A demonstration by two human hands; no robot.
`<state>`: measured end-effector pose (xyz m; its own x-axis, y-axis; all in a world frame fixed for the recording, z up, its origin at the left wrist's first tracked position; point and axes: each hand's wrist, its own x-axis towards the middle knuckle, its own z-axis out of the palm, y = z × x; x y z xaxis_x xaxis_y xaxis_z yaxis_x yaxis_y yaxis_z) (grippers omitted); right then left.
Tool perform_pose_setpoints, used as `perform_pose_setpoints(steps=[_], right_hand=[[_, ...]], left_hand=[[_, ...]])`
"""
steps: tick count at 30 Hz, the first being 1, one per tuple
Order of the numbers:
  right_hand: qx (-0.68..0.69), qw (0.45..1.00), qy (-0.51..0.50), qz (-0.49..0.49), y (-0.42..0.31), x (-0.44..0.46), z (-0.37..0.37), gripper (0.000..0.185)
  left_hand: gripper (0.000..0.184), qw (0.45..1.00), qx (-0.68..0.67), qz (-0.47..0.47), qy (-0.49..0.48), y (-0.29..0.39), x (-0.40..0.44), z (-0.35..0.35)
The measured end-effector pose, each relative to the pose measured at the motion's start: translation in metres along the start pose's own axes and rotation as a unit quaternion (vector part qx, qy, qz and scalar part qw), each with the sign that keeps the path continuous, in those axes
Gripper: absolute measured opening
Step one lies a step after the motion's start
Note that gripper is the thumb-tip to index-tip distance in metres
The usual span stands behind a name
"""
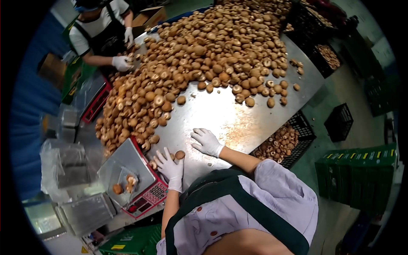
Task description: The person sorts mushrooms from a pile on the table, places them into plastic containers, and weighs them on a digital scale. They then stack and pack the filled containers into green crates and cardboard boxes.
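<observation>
A broad heap of brown mushrooms (191, 55), too many to count, spreads over the metal tabletop (204, 110) from the top center of the frame down to the left of center. Two white-gloved hands of the wearer are on the tabletop below the heap. The left hand (171, 168), left of center, has its fingers spread and its grip apart, with one mushroom (180, 154) at its thumb side; whether the thumb presses on it, I cannot tell. The right hand (207, 142), near the center, lies palm down, its grip also apart and holding nothing, on bare metal. Two red-framed scales show: the near scale (140, 178), at the lower left just beside the left hand, and the far scale (95, 100), at the upper left. Three mushrooms appear to lie on the near one, among clear plastic. At the upper left, one co-worker (100, 32) in a dark apron has two gloved hands at the heap's edge. One black crate (299, 146) of mushrooms sits right of center, below the tabletop's edge, and another black crate (339, 122) stands farther right on the floor. More mushroom-filled crates (328, 57) are at the upper right, at least two of them. Stacked green crates (356, 176) fill the lower right; their number is unclear.
</observation>
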<state>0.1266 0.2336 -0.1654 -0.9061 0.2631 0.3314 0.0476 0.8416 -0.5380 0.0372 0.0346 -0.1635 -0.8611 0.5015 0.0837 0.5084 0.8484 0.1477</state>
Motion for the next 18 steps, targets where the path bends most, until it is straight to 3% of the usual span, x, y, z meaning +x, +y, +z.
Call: perform_pose_setpoints(steps=[2,6,10,12,14,18], right_hand=[[-0.015,0.999,0.023,0.042,0.015,-0.022,-0.016,0.04],[0.008,0.989,0.061,0.138,0.043,-0.05,-0.042,0.04],[-0.046,0.961,0.201,0.183,0.085,-0.056,-0.097,0.038],[-0.007,0.928,0.25,0.276,0.116,-0.063,-0.136,0.036],[-0.11,0.888,0.361,0.263,0.153,-0.074,-0.184,0.034],[-0.093,0.738,0.524,0.415,0.278,-0.137,-0.222,0.043]], left_hand=[[0.079,0.997,-0.048,0.033,0.052,0.004,0.009,0.007],[0.072,0.994,-0.067,0.081,-0.004,0.03,0.044,0.002],[0.066,0.993,-0.099,0.069,0.004,0.056,0.085,0.01],[0.064,0.991,-0.096,0.093,0.013,0.073,0.1,0.004],[0.064,0.984,-0.127,0.121,0.015,0.094,0.114,-0.003],[0.066,0.955,-0.184,0.23,0.032,0.131,0.141,0.006]])
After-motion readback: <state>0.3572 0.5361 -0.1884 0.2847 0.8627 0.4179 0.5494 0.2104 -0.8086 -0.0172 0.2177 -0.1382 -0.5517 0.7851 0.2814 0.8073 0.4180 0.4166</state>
